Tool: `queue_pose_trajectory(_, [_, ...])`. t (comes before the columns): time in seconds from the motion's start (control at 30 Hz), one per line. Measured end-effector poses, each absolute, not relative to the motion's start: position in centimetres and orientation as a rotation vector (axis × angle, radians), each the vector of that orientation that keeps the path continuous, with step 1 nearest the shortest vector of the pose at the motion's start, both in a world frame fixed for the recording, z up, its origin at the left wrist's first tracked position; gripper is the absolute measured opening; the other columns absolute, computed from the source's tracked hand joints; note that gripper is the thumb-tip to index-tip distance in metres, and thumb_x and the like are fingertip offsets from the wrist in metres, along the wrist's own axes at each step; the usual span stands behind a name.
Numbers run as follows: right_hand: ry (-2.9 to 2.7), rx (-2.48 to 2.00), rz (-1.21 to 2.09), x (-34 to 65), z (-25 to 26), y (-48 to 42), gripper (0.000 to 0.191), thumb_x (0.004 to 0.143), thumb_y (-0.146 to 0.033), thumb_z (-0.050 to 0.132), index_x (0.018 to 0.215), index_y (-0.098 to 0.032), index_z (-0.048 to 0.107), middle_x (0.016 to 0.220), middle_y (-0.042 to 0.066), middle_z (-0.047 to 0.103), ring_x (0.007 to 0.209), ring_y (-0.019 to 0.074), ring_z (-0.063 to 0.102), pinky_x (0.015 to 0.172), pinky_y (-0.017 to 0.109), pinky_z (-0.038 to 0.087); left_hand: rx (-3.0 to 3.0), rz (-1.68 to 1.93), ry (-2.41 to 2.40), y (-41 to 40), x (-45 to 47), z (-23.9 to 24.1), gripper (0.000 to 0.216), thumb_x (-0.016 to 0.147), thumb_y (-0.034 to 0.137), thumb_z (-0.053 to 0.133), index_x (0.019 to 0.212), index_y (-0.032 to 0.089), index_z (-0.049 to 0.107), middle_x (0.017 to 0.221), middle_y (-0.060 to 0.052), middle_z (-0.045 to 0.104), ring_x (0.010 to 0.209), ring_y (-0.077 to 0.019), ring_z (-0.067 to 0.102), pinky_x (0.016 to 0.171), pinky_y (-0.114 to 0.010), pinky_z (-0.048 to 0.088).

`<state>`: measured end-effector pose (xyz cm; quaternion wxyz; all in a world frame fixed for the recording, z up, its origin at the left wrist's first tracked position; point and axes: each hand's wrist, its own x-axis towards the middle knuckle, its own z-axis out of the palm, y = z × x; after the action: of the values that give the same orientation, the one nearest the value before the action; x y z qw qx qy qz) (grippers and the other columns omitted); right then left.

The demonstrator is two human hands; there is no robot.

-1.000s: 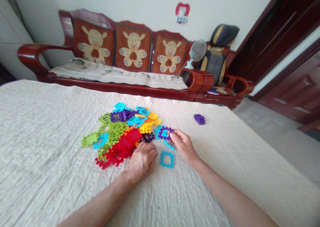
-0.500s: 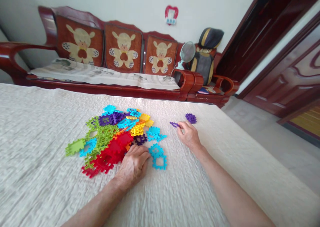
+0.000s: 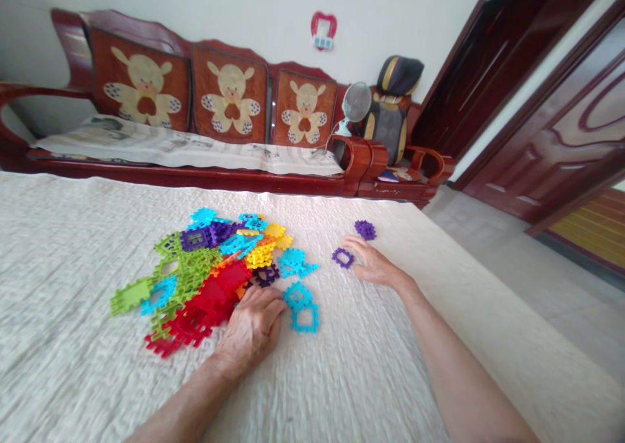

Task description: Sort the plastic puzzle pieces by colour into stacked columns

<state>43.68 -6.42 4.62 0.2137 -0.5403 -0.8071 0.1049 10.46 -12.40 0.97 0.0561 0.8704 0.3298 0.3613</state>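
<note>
A heap of coloured plastic interlocking tiles (image 3: 209,270) lies on a cream quilted bed cover (image 3: 342,378). My left hand (image 3: 251,329) rests on the cover with curled fingers, its fingertips against the red tiles and a blue tile (image 3: 303,306). My right hand (image 3: 374,266) lies flat with fingers stretched out, holding nothing. A purple square tile (image 3: 342,258) sits just left of its fingertips. A second purple tile (image 3: 365,229) lies a little farther back.
A dark red wooden bench (image 3: 219,137) with three bear-print cushions stands behind the bed. A small fan (image 3: 355,104) and a bag (image 3: 390,98) sit at its right end. Dark wooden doors (image 3: 547,117) are on the right, with grey floor below.
My right hand carried a purple tile from the heap out to the right, set it down near the other purple tile and opened. My left hand stayed at the heap.
</note>
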Motion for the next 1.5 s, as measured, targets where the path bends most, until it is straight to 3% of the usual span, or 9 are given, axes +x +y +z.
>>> queue_pose_trajectory(0.23, [-2.317, -1.365, 0.317, 43.0, 2.8, -6.0, 0.07, 0.058, -0.001, 0.041, 0.122, -0.021, 0.06, 0.132, 0.008, 0.059, 0.125, 0.0215, 0.053, 0.109, 0.044, 0.039, 2.643, 1.077, 0.999, -12.4, 10.3, 0.7, 0.024, 0.089, 0.009, 0.043, 0.087, 0.019, 0.065, 0.09, -0.005, 0.067, 0.081, -0.018, 0.059, 0.076, -0.034, 0.046])
queue_pose_trajectory(0.43, [-2.348, -1.407, 0.234, 43.1, 4.0, -6.5, 0.059, 0.065, -0.005, 0.047, 0.121, -0.021, 0.06, 0.122, 0.008, 0.062, 0.114, 0.0212, 0.058, 0.101, 0.039, 0.044, 2.66, 1.067, 0.99, -12.3, 10.2, 0.6, 0.024, 0.087, 0.008, 0.043, 0.088, 0.019, 0.064, 0.092, -0.006, 0.066, 0.081, -0.0181, 0.058, 0.075, -0.034, 0.047])
queue_pose_trajectory(0.7, [-1.732, -1.575, -0.222, 49.3, 2.2, -4.3, 0.052, 0.072, -0.013, 0.048, 0.123, -0.015, 0.054, 0.127, 0.014, 0.056, 0.123, 0.0252, 0.051, 0.107, 0.044, 0.039, 2.693, 1.073, 0.978, -12.1, 10.1, 0.2, 0.024, 0.09, 0.012, 0.042, 0.09, 0.021, 0.065, 0.095, -0.006, 0.067, 0.082, -0.0179, 0.059, 0.075, -0.033, 0.048])
queue_pose_trajectory(1.1, [-1.676, -1.506, -0.168, 50.8, -0.4, -1.3, 0.057, 0.065, -0.009, 0.046, 0.12, -0.02, 0.055, 0.126, 0.01, 0.058, 0.122, 0.0244, 0.051, 0.108, 0.046, 0.038, 2.711, 1.103, 0.959, -12.1, 10.1, 0.0, 0.022, 0.091, 0.013, 0.045, 0.091, 0.02, 0.065, 0.096, -0.005, 0.066, 0.085, -0.0173, 0.059, 0.077, -0.031, 0.049])
queue_pose_trajectory(1.5, [-1.649, -1.512, -0.156, 51.1, -0.9, -1.1, 0.059, 0.063, -0.01, 0.046, 0.121, -0.017, 0.052, 0.129, 0.012, 0.053, 0.126, 0.0236, 0.048, 0.112, 0.045, 0.034, 2.699, 1.079, 0.96, -12.0, 10.1, 0.0, 0.022, 0.09, 0.012, 0.044, 0.092, 0.021, 0.065, 0.097, -0.005, 0.066, 0.085, -0.0176, 0.059, 0.077, -0.032, 0.048])
